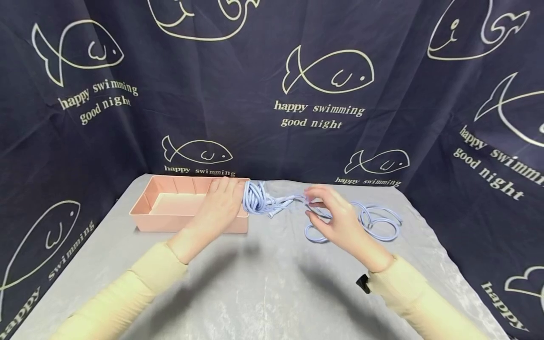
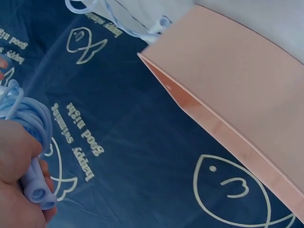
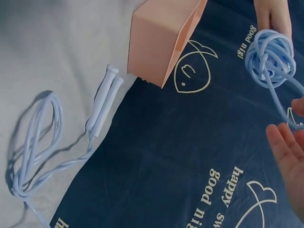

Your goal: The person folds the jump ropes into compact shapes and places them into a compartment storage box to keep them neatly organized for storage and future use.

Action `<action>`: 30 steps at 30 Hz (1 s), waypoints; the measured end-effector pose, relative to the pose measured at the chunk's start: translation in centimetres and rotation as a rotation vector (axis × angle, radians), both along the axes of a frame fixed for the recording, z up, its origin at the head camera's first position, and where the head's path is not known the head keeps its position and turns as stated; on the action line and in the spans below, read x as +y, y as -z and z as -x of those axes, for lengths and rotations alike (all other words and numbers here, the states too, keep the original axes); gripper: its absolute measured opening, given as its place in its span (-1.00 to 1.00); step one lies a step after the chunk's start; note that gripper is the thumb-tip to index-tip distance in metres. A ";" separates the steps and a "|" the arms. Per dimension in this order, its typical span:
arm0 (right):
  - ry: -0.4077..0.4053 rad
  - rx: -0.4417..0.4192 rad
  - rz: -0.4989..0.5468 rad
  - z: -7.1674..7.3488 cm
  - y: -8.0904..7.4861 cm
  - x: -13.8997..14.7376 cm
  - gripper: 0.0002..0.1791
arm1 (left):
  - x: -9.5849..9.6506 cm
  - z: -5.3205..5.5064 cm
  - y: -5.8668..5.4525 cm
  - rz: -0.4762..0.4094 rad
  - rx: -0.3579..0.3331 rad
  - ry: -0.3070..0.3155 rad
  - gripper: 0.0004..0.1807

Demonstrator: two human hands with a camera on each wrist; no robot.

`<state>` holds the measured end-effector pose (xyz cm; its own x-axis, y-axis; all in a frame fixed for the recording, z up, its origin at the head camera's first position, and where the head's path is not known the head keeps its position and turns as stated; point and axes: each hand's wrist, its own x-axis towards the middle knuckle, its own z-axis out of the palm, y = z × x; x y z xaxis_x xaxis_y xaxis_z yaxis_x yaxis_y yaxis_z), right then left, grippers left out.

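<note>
The box (image 1: 153, 223) near the table's far left corner looks like smooth, matt plastic. The wound rope (image 1: 255, 198) beside it and the loose rope (image 3: 33, 130) towards the far right corner look like smooth plastic cord. The loose rope's handles (image 3: 108, 107) look like smooth, hard plastic. The tablecloth (image 1: 272, 288) is creased fabric with a soft sheen; the curtain (image 1: 250, 94) beyond the far edge is matt, creased cloth.

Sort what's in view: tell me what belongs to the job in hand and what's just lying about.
In the job:
wound blue rope
left hand, gripping its handles
right hand, at its strand

Seemingly just lying about:
loose blue rope, on the table
pink box, though its part is unclear
fish-print curtain, only a backdrop
</note>
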<state>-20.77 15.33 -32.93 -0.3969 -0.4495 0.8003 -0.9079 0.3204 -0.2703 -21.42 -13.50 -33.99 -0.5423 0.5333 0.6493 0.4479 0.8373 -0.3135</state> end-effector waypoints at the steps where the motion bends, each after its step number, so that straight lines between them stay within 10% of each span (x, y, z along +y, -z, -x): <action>1: -0.005 -0.025 -0.003 0.2 0.0 -0.1 -0.41 | -0.3 0.1 0.0 0.007 -0.004 0.006 -0.72; 20: 0.221 -0.251 -0.392 7.1 1.5 -1.6 -0.26 | -6.5 2.8 1.0 -0.104 0.005 -0.073 -0.80; 30: 0.377 -0.183 -0.640 11.1 5.2 -2.1 -0.16 | -10.2 4.2 2.5 -0.247 -0.111 -0.150 -0.80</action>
